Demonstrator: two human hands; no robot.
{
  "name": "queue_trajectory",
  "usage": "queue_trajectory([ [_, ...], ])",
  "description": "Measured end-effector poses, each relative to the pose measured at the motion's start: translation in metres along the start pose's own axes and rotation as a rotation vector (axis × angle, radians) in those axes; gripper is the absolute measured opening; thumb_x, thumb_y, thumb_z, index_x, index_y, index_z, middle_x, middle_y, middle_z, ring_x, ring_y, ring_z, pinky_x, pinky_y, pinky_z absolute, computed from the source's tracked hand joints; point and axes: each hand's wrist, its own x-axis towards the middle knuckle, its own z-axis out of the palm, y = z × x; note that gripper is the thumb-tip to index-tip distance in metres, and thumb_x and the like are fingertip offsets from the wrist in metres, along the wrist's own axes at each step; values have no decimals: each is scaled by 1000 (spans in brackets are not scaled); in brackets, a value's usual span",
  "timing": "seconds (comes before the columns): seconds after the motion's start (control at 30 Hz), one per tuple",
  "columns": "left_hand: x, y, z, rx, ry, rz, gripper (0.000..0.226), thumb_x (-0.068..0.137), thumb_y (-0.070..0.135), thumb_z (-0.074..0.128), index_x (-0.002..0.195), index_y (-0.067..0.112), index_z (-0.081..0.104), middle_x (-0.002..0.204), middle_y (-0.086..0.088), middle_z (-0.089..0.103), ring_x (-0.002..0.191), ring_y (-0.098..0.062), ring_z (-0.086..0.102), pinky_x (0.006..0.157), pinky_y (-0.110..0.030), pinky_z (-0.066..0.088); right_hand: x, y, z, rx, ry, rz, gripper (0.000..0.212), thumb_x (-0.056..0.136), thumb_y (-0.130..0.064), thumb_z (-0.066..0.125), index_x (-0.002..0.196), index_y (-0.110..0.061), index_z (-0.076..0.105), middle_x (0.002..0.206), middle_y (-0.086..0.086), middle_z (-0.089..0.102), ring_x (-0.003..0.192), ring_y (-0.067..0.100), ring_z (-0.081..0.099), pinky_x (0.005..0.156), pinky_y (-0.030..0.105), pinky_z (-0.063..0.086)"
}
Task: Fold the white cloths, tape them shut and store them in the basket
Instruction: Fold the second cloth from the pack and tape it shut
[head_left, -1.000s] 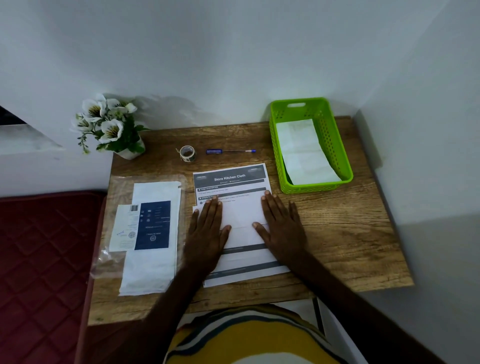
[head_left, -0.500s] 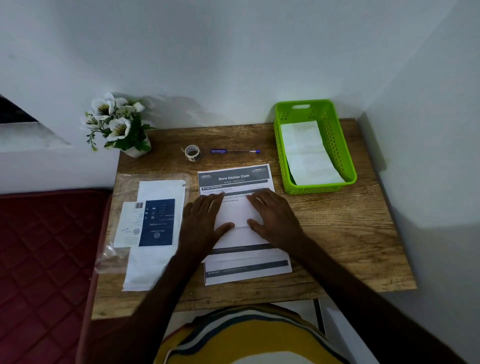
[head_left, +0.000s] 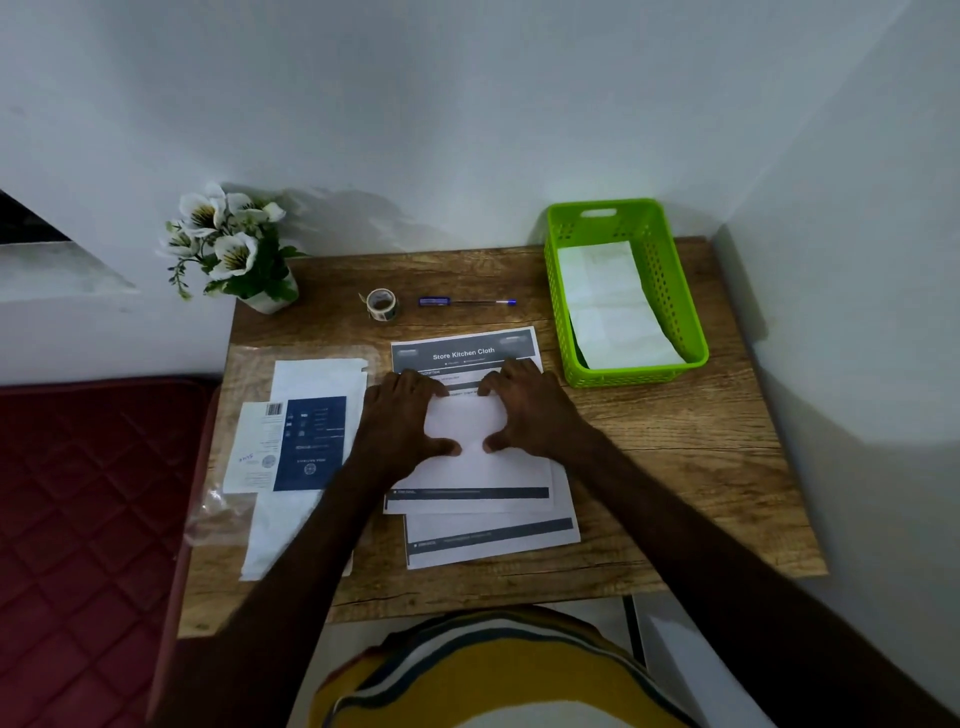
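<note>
A white cloth (head_left: 465, 431) lies flat on printed sheets (head_left: 462, 354) in the middle of the wooden table (head_left: 675, 467). My left hand (head_left: 400, 421) and my right hand (head_left: 530, 410) rest on its left and right sides. Their fingers are curled over the cloth's far edge and the thumbs point inward near its middle. A green plastic basket (head_left: 698, 348) stands at the back right with a folded white cloth (head_left: 608, 306) inside. A small tape roll (head_left: 382, 304) sits behind the sheets.
A blue pen (head_left: 467, 302) lies beside the tape. At the left is a clear plastic pack (head_left: 306, 441) with white cloth and a dark label. A flower pot (head_left: 234, 249) stands at the back left corner. A red mattress (head_left: 78, 493) borders the table's left side.
Both hands slid forward from lying flat on the cloth. Their fingers have curled at its far edge and the thumbs have drawn closer together.
</note>
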Motion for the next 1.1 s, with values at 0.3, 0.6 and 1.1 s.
queue_trajectory([
  [0.3, -28, 17, 4, 131, 274, 42, 47, 75, 42, 88, 107, 17, 65, 109, -8, 73, 102, -34, 68, 93, -50, 44, -10, -5, 2, -138, 82, -90, 44, 84, -31, 75, 124, -16, 62, 125, 9, 65, 118, 31, 59, 94, 41, 45],
  [0.6, -53, 10, 36, 126, 451, 185, 40, 94, 37, 68, 128, 16, 70, 132, -9, 69, 122, -30, 64, 106, -56, 43, -41, -2, 34, -269, 348, -142, 39, 83, -14, 75, 121, -10, 71, 134, 13, 66, 112, 33, 64, 81, 46, 56],
  [1.1, -64, 12, 77, 134, 381, 84, 57, 106, 40, 43, 153, 8, 45, 163, -12, 37, 153, -27, 32, 124, -53, 27, -52, -20, 81, -237, 325, -146, 59, 98, -31, 36, 150, -7, 48, 161, 13, 40, 151, 29, 35, 116, 62, 33],
])
